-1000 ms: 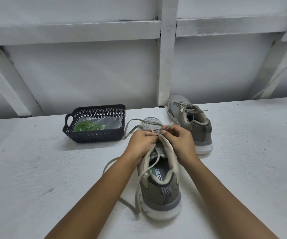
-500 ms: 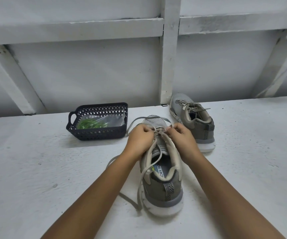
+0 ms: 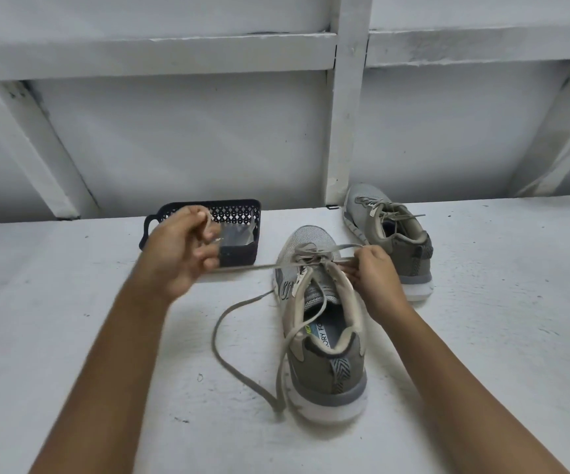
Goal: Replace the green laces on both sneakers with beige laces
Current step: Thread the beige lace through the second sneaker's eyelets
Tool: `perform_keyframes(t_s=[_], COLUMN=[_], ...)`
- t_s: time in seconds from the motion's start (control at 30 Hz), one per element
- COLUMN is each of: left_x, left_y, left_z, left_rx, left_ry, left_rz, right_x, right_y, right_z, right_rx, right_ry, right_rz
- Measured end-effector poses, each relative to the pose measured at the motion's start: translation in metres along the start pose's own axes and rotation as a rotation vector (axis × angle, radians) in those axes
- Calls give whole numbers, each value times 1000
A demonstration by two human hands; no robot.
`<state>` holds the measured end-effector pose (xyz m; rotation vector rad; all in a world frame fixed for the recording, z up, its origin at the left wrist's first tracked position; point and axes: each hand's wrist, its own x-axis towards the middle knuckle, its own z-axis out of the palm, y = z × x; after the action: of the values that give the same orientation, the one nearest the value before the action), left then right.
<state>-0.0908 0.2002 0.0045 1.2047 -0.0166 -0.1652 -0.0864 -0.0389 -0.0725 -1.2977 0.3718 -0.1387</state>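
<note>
A grey sneaker (image 3: 324, 340) stands in front of me, heel toward me, with a beige lace (image 3: 242, 306) threaded through its lower eyelets. My left hand (image 3: 177, 251) is raised to the left of the shoe and pinches one lace end, which runs taut from the eyelets. My right hand (image 3: 376, 271) sits at the shoe's right side and pinches the lace by the eyelets. The other lace end trails loose over the table to the shoe's left. A second grey sneaker (image 3: 393, 234), laced in beige, stands behind on the right.
A dark perforated basket (image 3: 239, 213) with a clear plastic bag inside stands behind my left hand, which hides most of its contents. A white framed wall with a vertical post (image 3: 345, 114) closes the back of the white table (image 3: 499, 319).
My left hand has left the eyelets and pulled out to the left and up, drawing one lace end taut. My right hand stays at the shoe's right side.
</note>
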Motion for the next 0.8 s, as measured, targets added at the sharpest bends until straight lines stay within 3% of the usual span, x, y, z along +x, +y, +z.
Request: perform_keyframes(t_s=[0.1,0.17,0.33,0.43,0.53,0.67,0.8], left_x=[-10,-11,6,23,34,36,34], left_y=[14,13,-12,-35,-46,-47,-40], left_z=[-10,0,59,87,99,101,89], left_rx=[643,960,1531,1709,1784,1700,1344], left_ry=[-147,-190,-295,-309,-275,-243,-290], left_rz=[-184,-205,133,136,110,95,63], right_x=[0,0,0,-4,-6,-7,-7], right_y=[0,0,2,2,1,1,0], right_z=[0,0,0,-1,-1,-1,-1], right_rx=[-11,-20,-3,-8,-9,-26,-103], right_ry=[4,8,5,-8,-7,-8,-10], right_rz=[-10,-20,-59,-103,-120,-131,-124])
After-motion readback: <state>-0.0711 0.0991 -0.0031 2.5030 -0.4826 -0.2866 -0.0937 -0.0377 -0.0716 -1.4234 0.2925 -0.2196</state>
